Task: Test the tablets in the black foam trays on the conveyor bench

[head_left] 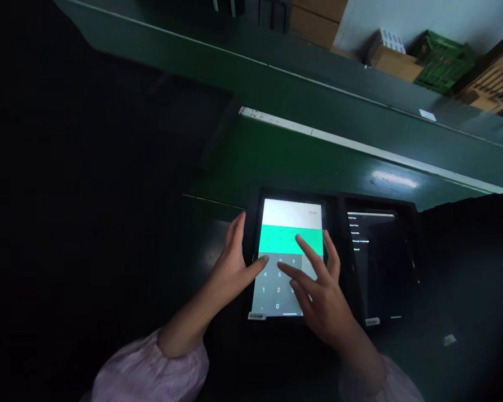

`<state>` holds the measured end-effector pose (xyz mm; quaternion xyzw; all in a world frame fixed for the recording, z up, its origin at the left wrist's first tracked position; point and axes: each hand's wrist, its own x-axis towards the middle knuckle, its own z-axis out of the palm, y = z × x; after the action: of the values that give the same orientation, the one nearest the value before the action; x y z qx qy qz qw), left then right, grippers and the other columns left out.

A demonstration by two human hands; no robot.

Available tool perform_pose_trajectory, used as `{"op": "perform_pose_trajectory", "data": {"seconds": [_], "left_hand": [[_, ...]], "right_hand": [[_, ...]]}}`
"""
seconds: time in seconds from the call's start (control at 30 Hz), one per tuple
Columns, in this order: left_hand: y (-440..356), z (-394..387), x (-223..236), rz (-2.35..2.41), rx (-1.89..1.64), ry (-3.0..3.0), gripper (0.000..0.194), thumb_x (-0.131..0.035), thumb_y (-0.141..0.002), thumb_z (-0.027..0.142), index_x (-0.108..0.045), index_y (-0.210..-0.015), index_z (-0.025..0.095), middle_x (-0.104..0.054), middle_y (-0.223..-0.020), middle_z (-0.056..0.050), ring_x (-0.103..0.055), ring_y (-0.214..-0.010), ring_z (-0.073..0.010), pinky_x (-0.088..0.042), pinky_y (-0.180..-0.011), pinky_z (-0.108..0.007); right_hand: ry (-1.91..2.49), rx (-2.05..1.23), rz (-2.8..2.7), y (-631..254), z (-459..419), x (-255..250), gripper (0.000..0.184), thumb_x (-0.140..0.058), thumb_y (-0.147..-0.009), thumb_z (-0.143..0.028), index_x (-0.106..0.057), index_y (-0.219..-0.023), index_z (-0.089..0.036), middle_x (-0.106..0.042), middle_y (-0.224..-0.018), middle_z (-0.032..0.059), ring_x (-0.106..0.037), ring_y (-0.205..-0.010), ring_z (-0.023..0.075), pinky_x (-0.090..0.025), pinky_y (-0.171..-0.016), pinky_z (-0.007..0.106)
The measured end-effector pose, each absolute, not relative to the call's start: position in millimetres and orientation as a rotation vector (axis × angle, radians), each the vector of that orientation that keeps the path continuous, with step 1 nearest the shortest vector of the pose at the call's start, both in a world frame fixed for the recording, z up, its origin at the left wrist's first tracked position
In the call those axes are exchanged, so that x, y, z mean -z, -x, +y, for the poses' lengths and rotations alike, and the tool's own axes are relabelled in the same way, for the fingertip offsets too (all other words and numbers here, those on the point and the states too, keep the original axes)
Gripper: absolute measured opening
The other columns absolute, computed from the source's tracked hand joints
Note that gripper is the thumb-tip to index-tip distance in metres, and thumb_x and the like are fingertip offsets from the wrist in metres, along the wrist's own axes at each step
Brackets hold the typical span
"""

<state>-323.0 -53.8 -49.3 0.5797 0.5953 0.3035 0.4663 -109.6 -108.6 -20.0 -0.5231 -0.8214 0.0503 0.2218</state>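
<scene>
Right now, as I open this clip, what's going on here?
A person has both hands at a lit tablet showing a number keypad. The left hand is at its left edge, thumb over the screen; the right hand is over the keypad, fingers spread, though whether they touch the screen is hard to tell. A second tablet lies to the right with a short text menu on a dark screen, and neither hand is on it.

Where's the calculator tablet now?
The calculator tablet is in the head view's lower middle, partly under the left hand and right hand, left of the darker tablet.
</scene>
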Motion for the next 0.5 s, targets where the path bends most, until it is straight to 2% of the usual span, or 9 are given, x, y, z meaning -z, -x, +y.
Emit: {"op": "perform_pose_trajectory", "data": {"seconds": [0.07,0.17,0.37,0.5], "left_hand": [[323.1,-54.1,49.2,1.469,-0.727,-1.458,0.102,-0.069,-0.087,0.051,-0.016,-0.169,0.021,-0.013,-0.179,-0.021,-0.008,-0.166,-0.041,-0.02,-0.131,-0.063],[324.7,-54.3,51.1,1.466,-0.731,-1.488,0.101,-0.07,-0.088,0.048,-0.014,-0.17,0.026,-0.015,-0.179,-0.019,-0.01,-0.166,-0.0412,-0.024,-0.13,-0.064],[325.7,-54.7,52.0,1.454,-0.718,-1.49,0.103,-0.071,-0.089,0.051,-0.011,-0.17,0.028,-0.014,-0.179,-0.019,-0.012,-0.165,-0.0433,-0.028,-0.128,-0.065],[323.9,-54.3,48.7,1.48,-0.656,-1.475,0.106,-0.068,-0.088,0.053,-0.008,-0.17,0.023,-0.007,-0.18,-0.021,-0.007,-0.166,-0.0444,-0.025,-0.128,-0.067]], "right_hand": [[1.459,-0.147,-2.217,105.3,-107.8,18.9,0.035,-0.05,-0.107,-0.022,-0.073,-0.132,-0.032,-0.041,-0.17,0.0015,-0.004,-0.167,0.0376,-0.046,-0.117,0.072],[1.466,-0.172,-2.162,101.4,-107.2,18.3,0.032,-0.051,-0.108,-0.023,-0.074,-0.129,-0.029,-0.043,-0.169,0.0023,-0.008,-0.167,0.0367,-0.047,-0.118,0.068],[1.501,-0.133,-2.008,99.4,-106.4,19.8,0.03,-0.05,-0.107,-0.021,-0.077,-0.118,-0.025,-0.055,-0.16,0.0048,-0.024,-0.164,0.0346,-0.048,-0.119,0.059],[1.492,-0.106,-1.948,97.7,-104.6,19.6,0.029,-0.05,-0.108,-0.02,-0.078,-0.113,-0.024,-0.062,-0.153,0.0061,-0.032,-0.161,0.0329,-0.049,-0.117,0.056]]}}
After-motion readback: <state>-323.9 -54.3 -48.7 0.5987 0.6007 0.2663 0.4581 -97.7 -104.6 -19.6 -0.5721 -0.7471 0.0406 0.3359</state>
